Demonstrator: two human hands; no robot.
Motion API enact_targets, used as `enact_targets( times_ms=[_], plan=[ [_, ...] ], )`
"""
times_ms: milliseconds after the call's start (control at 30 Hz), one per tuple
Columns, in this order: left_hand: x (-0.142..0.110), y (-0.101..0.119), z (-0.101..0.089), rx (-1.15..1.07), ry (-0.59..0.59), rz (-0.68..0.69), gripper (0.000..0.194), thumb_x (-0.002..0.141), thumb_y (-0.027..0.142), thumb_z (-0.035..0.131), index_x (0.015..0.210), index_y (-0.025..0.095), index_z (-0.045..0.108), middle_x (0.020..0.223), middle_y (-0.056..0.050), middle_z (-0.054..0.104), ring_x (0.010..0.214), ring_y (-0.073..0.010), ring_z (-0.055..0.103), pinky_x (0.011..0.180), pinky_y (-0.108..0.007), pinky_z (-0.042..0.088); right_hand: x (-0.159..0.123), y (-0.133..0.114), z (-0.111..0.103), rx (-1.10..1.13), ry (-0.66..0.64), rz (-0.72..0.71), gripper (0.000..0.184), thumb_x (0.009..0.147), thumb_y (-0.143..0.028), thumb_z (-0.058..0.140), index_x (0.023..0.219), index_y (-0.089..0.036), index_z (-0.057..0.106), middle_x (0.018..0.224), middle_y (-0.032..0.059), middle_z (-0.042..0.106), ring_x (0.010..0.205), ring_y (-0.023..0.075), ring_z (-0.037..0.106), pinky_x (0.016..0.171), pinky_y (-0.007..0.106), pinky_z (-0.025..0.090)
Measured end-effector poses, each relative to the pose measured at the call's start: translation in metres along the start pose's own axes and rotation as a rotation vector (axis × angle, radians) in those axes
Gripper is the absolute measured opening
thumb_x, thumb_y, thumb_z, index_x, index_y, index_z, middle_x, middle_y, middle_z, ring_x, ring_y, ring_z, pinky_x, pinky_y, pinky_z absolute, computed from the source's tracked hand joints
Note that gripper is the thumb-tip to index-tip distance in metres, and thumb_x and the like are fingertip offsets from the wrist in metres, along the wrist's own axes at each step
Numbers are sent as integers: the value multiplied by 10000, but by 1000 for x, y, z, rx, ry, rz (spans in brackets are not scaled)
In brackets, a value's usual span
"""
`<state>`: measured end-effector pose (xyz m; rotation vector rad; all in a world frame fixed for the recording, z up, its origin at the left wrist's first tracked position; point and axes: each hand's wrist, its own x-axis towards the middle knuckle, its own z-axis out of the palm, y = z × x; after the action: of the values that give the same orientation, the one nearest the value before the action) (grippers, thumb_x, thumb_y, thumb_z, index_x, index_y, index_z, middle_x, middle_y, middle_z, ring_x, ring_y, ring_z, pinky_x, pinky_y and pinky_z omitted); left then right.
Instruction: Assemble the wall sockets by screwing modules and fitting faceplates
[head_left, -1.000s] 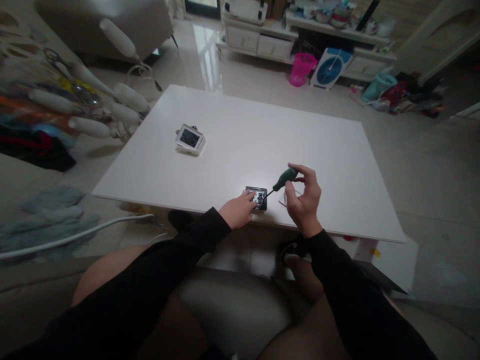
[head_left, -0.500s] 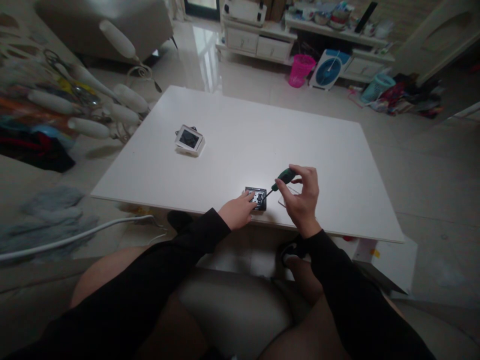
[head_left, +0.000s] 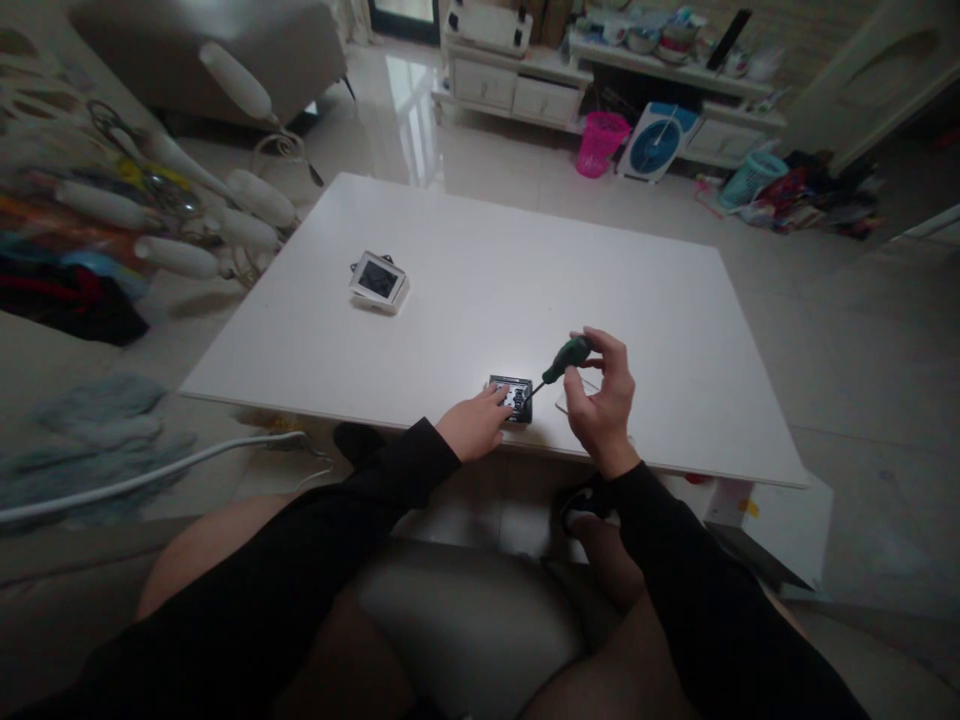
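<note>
My left hand (head_left: pixel 475 425) is closed over the left side of a small black rectangular device (head_left: pixel 519 416) with pale metal-looking parts on top, holding it at the table's near edge. Its thumb is hard to make out. In my right hand (head_left: pixel 606 400) is a screwdriver (head_left: pixel 566 358) with a green handle, gripped between thumb and fingers. The dark shaft slants down to the left, its tip at the device's right part; whether it sits in a screw is too small to tell. Partly behind my right hand lies a thin pale frame (head_left: pixel 562 402).
On the white table (head_left: pixel 465 260), toward the left, a white-framed piece with a dark middle (head_left: pixel 378 280) rests on a white box. A lamp with several white shades (head_left: pixel 255 195) stands beside the table's left edge. Beyond are a pink basket (head_left: pixel 600 145) and a blue fan (head_left: pixel 655 142).
The fingers of my right hand have shifted around the screwdriver handle, and the handle has moved slightly left. My left hand and the device stay in place.
</note>
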<state>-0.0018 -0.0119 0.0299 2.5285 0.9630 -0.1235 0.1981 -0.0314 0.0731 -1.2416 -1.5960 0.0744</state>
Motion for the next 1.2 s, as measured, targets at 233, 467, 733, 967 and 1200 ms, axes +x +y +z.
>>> enact_targets(
  times_ms=[233,467,733,967,1200],
  plan=[
    [0,-2,3,8,12,-2,451,925,184,624,1370,113,626,1635,-212,436,1547,-367,401,1246,-475,397,1,-2,0,-44,19,4,403,862,-214,708,1244,-309,622,1094,35,666,978,221,672,712,375,598],
    [-1,0,1,7,14,-4,444,924,180,627,1362,108,631,1636,-212,433,1551,-362,392,1238,-466,413,0,-3,1,1,-8,17,393,872,-213,681,1253,-286,618,1170,64,673,1063,242,676,774,405,613],
    [-1,2,-1,11,-11,-7,459,929,180,637,1381,100,621,1643,-220,423,1554,-378,389,1264,-468,385,-3,1,4,29,-7,49,500,902,-183,650,1371,-310,532,1247,64,695,1096,226,707,815,401,637],
    [-1,1,0,19,14,-3,462,925,170,639,1382,102,617,1631,-215,443,1551,-368,398,1255,-462,397,-1,2,6,-1,3,47,450,866,-231,731,1288,-328,609,1133,32,663,1017,219,675,742,379,639],
    [-1,3,-2,12,3,-6,434,937,175,618,1364,99,622,1651,-227,411,1561,-370,378,1251,-476,400,-3,3,7,69,-27,42,485,885,-195,661,1342,-319,551,1234,57,683,1103,233,694,818,404,633]
  ],
)
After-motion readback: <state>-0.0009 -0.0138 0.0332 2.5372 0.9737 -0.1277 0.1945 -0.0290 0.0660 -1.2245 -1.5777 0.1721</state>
